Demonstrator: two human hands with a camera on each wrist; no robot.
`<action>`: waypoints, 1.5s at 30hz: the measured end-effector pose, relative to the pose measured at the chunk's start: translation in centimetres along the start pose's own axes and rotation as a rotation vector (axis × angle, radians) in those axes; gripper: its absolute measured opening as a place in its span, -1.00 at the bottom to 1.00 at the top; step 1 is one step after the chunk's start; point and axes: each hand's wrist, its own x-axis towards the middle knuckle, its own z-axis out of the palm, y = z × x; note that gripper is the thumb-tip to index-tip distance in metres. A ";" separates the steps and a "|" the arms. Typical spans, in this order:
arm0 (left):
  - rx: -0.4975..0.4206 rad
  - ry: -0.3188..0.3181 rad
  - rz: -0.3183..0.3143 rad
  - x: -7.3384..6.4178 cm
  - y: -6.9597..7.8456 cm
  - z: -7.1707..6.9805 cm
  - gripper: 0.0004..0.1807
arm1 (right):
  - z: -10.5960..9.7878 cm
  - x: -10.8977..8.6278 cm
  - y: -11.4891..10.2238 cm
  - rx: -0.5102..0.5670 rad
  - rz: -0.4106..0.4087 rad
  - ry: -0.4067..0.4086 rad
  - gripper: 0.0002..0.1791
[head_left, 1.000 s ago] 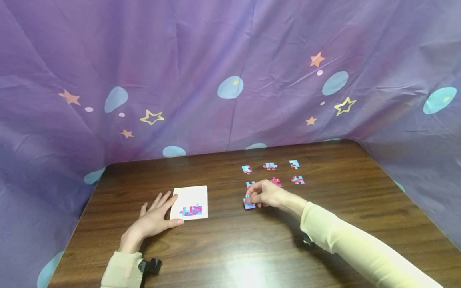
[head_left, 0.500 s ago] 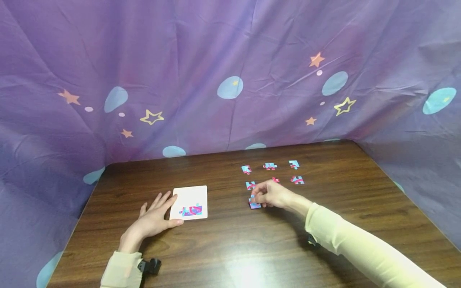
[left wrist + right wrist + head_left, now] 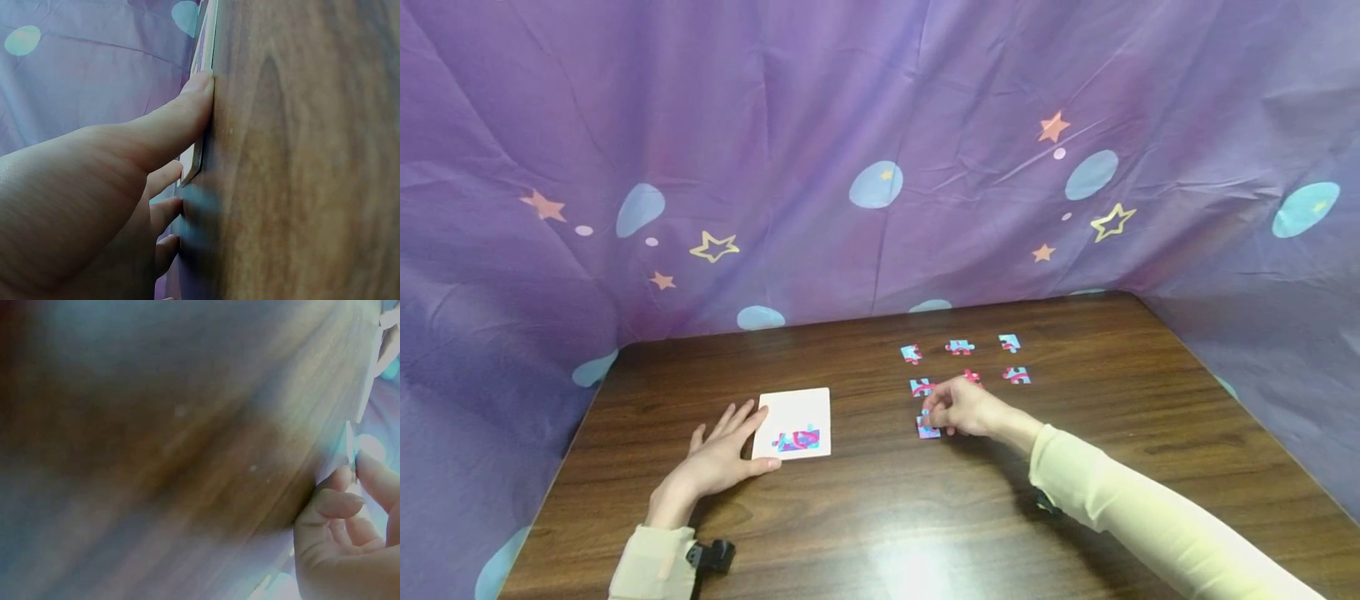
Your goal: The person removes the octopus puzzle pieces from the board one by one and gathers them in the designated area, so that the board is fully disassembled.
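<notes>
My right hand [image 3: 968,407] pinches a blue, pink and purple jigsaw piece [image 3: 928,428] between thumb and fingers, right of the white puzzle board [image 3: 790,408]. In the right wrist view the piece [image 3: 349,440] shows edge-on at the fingertips. My left hand [image 3: 718,454] lies at the board's left side with fingers spread. Its thumb touches the near left corner, and the index fingertip overlaps the left edge. In the left wrist view the thumb [image 3: 181,115] presses against the board's rim [image 3: 195,153]. Joined puzzle pieces [image 3: 797,439] lie along the board's near side.
Behind and beside my right hand, several loose jigsaw pieces lie in rows, among them a far right one [image 3: 1010,342] and a far left one [image 3: 912,354]. A red piece [image 3: 972,377] is partly covered by the hand. A purple curtain [image 3: 820,167] encloses the brown table [image 3: 865,533].
My right hand has shifted slightly to the right with the pinched piece, uncovering more of the loose piece behind it. The left hand and board have stayed in place.
</notes>
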 end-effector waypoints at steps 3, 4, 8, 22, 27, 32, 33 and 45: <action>-0.005 0.001 0.001 0.1 0.0 0.1 0.02 | 0.1 0.0 -0.1 -0.054 0.012 0.021 -0.91; -0.006 0.001 0.001 0.1 0.1 0.1 0.02 | 0.1 0.0 -0.1 -0.068 0.017 0.027 -0.90; -0.016 0.001 0.004 0.2 0.1 0.2 0.02 | -0.1 0.0 0.0 -0.098 -0.001 0.046 -0.84; -0.006 0.013 0.020 -0.4 -0.1 -0.2 0.02 | -0.3 0.3 -2.4 -0.086 -0.093 -0.008 -0.88; -0.001 0.022 0.031 -0.1 -0.4 0.0 0.02 | 0.2 0.6 -3.8 -0.127 -0.129 -0.009 -0.90; -0.002 0.026 0.033 0.1 -0.6 0.2 0.03 | 1.0 1.3 -4.9 -0.189 -0.158 -0.010 -0.91; 0.000 0.026 0.031 0.1 -0.5 0.2 0.03 | 1.3 1.5 -5.1 -0.198 -0.162 -0.007 -0.91; 0.013 0.028 0.015 -0.2 -0.1 0.1 0.03 | 4.7 2.8 -6.6 -0.247 -0.231 0.005 -0.87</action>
